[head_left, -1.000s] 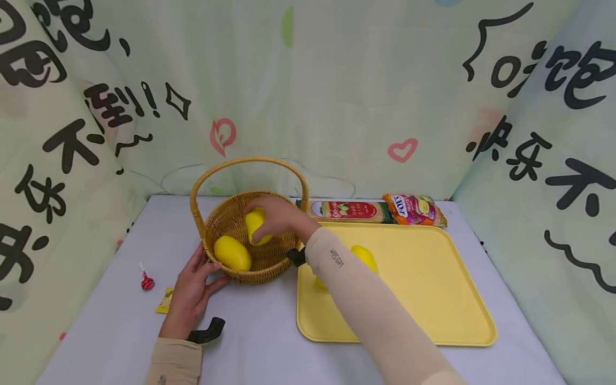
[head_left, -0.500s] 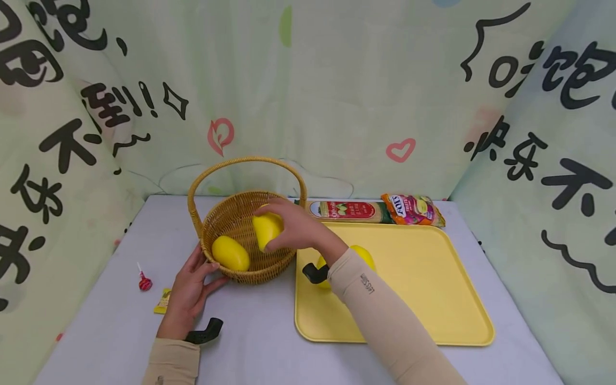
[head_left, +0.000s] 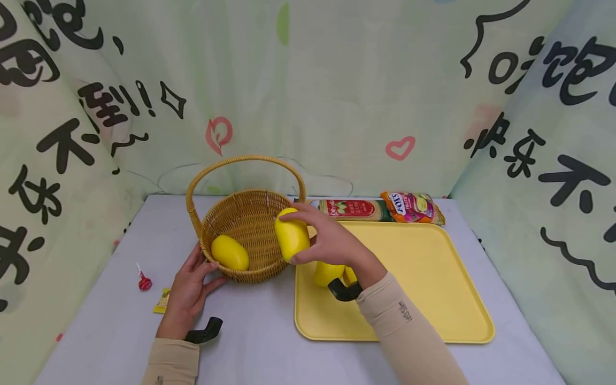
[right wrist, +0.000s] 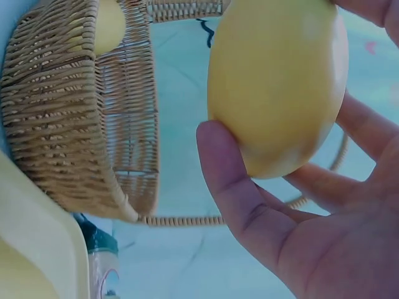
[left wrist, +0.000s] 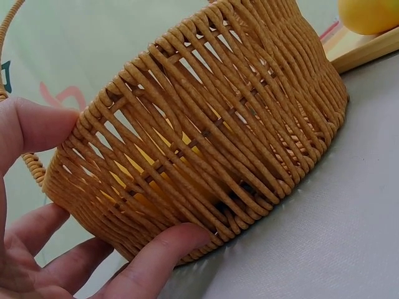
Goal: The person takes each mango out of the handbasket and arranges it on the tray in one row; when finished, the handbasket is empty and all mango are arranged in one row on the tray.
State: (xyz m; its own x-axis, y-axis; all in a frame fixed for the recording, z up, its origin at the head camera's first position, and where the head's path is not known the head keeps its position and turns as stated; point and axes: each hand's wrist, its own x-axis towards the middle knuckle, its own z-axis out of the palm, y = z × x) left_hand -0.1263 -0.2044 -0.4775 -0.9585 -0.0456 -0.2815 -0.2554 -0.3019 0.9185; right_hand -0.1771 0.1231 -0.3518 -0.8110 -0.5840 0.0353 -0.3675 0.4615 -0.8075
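My right hand holds a smooth yellow mango between thumb and fingers, at the right rim of a wicker basket. The right wrist view shows this held mango close up, with the basket apart from it. Another mango lies inside the basket at its left. My left hand grips the basket's front left side, its thumb at the rim and fingers against the weave. On the yellow tray rests a yellow fruit, with more yellow behind my right wrist, partly hidden.
The basket's tall handle arches above it. Behind the tray lie a red-labelled pack and a colourful snack bag. At left are a red lollipop and a small yellow packet. Printed curtains enclose the table.
My right hand has drawn the mango rightward from inside the basket to its right rim. My left hand keeps its hold on the basket, and the other mango stays inside.
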